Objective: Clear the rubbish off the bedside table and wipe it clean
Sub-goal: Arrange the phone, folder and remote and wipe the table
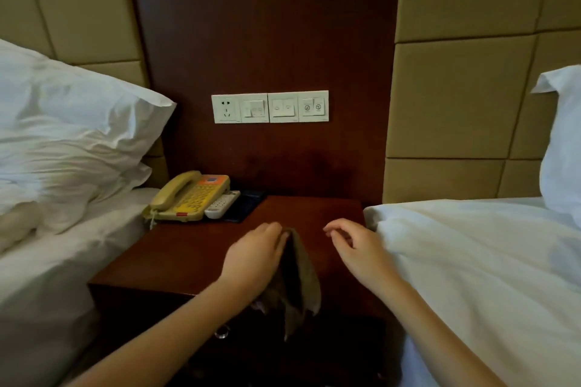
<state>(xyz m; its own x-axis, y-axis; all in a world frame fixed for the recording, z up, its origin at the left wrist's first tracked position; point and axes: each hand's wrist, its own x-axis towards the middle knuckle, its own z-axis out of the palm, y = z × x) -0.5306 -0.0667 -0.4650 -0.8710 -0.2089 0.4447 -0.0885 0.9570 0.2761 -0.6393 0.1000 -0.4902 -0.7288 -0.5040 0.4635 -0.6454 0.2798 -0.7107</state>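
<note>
at the far left a white pillow (pixel 72 122) lies on the left bed. next comes the bedside table (pixel 176 254), its dark wood top running from that bed across to the other. at its back left corner sit a yellow telephone (pixel 188 195), a white remote control (pixel 221 204) just beside it, and a dark tray (pixel 246 203) under the remote.

moving right, our left hand (pixel 251 258) is over the front middle of the top, with its fingers curled round the upper edge of a brownish cloth (pixel 301 276). the cloth is the thing that matters here. it lies just to the right of that hand, its long axis running front to back, and its lower end hangs past the table's front edge. only its upper part appears to be over the wood.

further right, our right hand (pixel 352 245) hovers above the right side of the top, near the cloth but apart from it. its fingers are loosely bent and hold nothing. beyond it the white duvet (pixel 471 261) of the right bed meets the table's edge.

we judge that wiping is the step in hand, since we spot no litter on the wood. the left hand already has the cloth, so the sweep falls to it. most of the bare top lies to its left, so the cloth likely needs spreading flat first, and the free right hand is well placed to help.
</note>
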